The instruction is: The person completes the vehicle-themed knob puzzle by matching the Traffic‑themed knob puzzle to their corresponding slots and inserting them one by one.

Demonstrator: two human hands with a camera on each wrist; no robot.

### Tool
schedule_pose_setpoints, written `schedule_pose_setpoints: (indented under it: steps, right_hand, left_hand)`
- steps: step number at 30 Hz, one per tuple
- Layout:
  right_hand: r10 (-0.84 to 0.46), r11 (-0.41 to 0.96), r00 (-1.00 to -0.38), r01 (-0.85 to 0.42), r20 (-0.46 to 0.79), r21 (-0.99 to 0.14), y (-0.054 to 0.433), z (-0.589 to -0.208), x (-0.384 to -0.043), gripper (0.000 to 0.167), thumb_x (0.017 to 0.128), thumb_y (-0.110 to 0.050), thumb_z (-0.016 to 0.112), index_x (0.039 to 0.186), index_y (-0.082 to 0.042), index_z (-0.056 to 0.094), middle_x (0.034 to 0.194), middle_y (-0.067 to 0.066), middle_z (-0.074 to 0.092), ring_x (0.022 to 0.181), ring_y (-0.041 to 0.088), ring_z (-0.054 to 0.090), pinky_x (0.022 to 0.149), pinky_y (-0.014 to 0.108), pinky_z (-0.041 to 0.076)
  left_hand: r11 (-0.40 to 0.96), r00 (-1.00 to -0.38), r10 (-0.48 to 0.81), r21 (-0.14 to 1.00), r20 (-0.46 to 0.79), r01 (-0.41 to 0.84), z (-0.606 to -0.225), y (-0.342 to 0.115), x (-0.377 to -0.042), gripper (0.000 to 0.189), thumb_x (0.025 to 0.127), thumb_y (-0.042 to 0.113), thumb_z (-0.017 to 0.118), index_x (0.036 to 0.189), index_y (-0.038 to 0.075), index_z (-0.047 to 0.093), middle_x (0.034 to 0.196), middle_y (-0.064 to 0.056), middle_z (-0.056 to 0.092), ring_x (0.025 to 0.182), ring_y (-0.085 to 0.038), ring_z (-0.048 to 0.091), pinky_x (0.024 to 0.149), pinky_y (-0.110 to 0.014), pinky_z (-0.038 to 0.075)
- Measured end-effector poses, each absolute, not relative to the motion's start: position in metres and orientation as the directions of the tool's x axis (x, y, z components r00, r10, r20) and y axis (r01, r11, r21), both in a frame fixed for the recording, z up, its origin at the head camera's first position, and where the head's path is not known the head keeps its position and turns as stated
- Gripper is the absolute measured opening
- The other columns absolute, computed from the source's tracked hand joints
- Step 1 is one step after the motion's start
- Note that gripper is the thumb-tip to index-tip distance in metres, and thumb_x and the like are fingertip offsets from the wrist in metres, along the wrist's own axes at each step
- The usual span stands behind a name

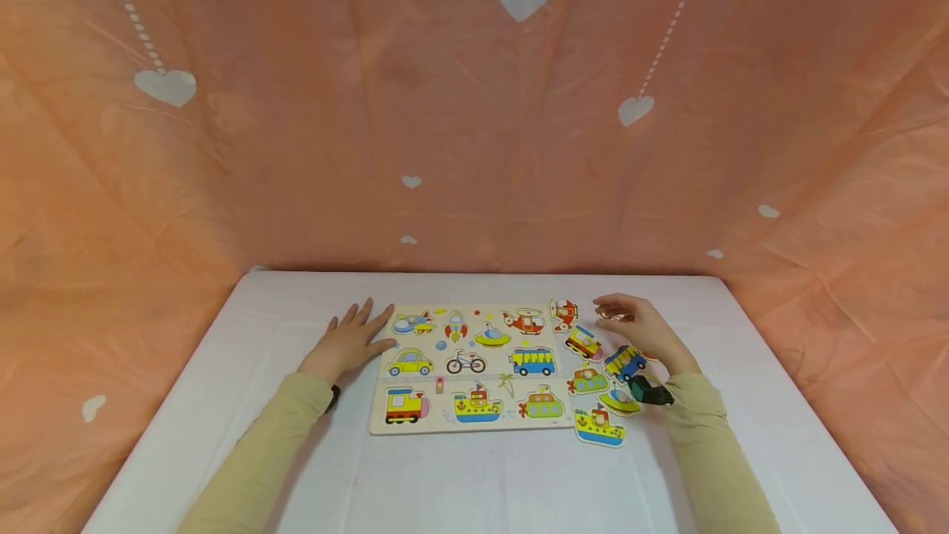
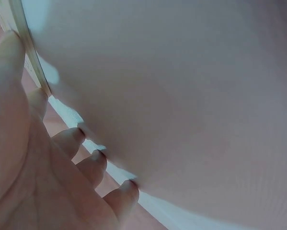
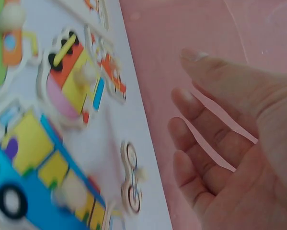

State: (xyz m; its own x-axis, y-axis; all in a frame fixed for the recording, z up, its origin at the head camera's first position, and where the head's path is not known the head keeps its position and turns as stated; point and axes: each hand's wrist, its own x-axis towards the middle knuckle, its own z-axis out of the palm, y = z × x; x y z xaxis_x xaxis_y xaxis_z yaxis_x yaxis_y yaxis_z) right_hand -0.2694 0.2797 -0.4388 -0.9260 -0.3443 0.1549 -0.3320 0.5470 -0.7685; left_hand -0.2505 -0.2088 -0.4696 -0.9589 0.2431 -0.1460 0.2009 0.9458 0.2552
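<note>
My left hand (image 1: 343, 342) is spread at the left side of a wooden peg puzzle board (image 1: 460, 428), thumb and index fingertip at its edge. In the left wrist view the fingers (image 2: 66, 141) are extended and hold nothing. My right hand (image 1: 643, 326) is over the far right of the table, fingers loosely bent with nothing between them. Just below its fingertips lies a bicycle piece (image 3: 132, 177). Around it are a helicopter piece (image 1: 565, 316), a train piece (image 1: 582, 344) and a bus piece (image 1: 625, 363). The right wrist partly covers the pieces beneath it.
Closer to me lie a submarine piece (image 1: 589, 380), a flying saucer piece (image 1: 619, 400) and a ship piece (image 1: 599, 428), beside the board's right edge. A white cloth covers the table (image 1: 460, 484). A pink curtain with hearts (image 1: 474, 147) hangs behind it.
</note>
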Motion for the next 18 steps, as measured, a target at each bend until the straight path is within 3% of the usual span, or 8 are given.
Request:
schedule_pose_setpoints:
  steps: [6,18]
  right_hand:
    - [-0.318,0.598,-0.937,-0.315,0.143,-0.737,0.302,-0.447,-0.267,0.036,0.090,-0.012,0.068,0.121,0.004,0.061,0.113,0.020,0.065,0.098,0.027,0.060,0.080,0.025,0.049]
    - [-0.272,0.667,-0.957,-0.263,0.100,-0.697,0.334,-0.449,-0.257,0.036,0.092,-0.018,0.067,0.122,0.002,0.062,0.115,0.018,0.064,0.101,0.029,0.056,0.080,0.026,0.049]
  left_hand:
    - [0.946,-0.959,0.242,0.255,-0.147,0.200,-0.471,-0.209,-0.251,0.074,0.094,0.054,0.051,0.153,0.018,0.025,0.155,-0.025,0.013,0.139,-0.049,0.010,0.107,-0.067,0.009]
    - [0.943,-0.958,0.246,0.264,-0.147,0.201,-0.470,-0.210,-0.250,0.073,0.094,0.053,0.051,0.153,0.017,0.025,0.155,-0.025,0.013,0.139,-0.050,0.010,0.107,-0.067,0.009]
